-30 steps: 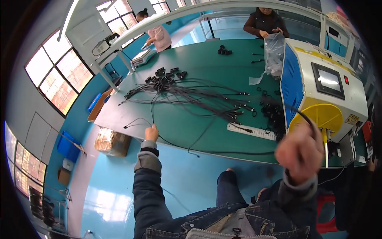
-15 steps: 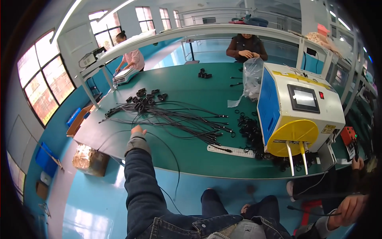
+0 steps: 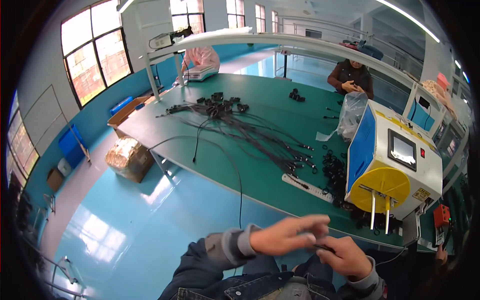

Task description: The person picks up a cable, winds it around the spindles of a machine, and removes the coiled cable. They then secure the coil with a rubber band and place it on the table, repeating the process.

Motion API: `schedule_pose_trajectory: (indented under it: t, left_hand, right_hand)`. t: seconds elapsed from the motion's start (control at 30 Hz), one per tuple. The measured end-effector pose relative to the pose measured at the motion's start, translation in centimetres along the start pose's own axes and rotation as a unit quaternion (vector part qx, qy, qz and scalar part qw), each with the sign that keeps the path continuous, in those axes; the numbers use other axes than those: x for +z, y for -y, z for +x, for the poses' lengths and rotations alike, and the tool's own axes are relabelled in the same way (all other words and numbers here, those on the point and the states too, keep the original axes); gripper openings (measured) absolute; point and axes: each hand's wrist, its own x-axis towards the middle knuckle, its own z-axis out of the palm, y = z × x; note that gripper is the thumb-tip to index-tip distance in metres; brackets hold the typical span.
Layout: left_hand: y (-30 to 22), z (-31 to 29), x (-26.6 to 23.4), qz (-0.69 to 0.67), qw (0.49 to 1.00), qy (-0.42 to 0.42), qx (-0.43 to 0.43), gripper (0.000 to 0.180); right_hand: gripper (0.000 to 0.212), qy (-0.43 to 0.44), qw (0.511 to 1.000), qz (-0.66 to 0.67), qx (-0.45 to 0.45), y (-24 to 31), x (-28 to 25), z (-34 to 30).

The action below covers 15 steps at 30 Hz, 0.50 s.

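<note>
Low in front of my body, my right hand (image 3: pixel 346 255) is closed in a pinch on a thin black cable end (image 3: pixel 325 247). My left hand (image 3: pixel 290 235) is just beside it, with its fingers stretched out, somewhat smeared, and nothing visible in them. A long black cable (image 3: pixel 232 162) arcs over the left part of the green table and hangs past its front edge behind my left wrist. Whether it joins the piece in my right hand is hidden. Farther back lies a spread bundle of black cables (image 3: pixel 250 130) with coiled black pieces (image 3: pixel 217 107) at its far end.
On the right stands a white and blue machine (image 3: pixel 367 145) with a yellow disc (image 3: pixel 380 191) and two prongs. Small black rings (image 3: pixel 334 170) lie beside it, near a white ruler (image 3: pixel 307 188). A plastic bag (image 3: pixel 351 117) and a person (image 3: pixel 350 80) are across the table (image 3: pixel 210 170).
My left hand has left the cable bundle and come back toward my body. My right hand has moved in from the far right with the cable end. The view has shifted.
</note>
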Motion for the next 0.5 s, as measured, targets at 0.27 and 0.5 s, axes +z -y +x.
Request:
schedule_pose_trajectory:
  t: [0.27,0.5]
  left_hand:
    - [3.3,-1.2,6.7,-0.078,0.979,-0.007,-0.186,0.032]
    - [4.0,0.7,5.8,0.022,0.981,-0.154,-0.115,0.016]
  right_hand:
    - [0.014,-0.153,0.982,-0.093,0.063,-2.9,0.7,-4.3]
    - [0.01,-0.268,0.928,-0.255,0.035,-7.2,-1.4,-11.9]
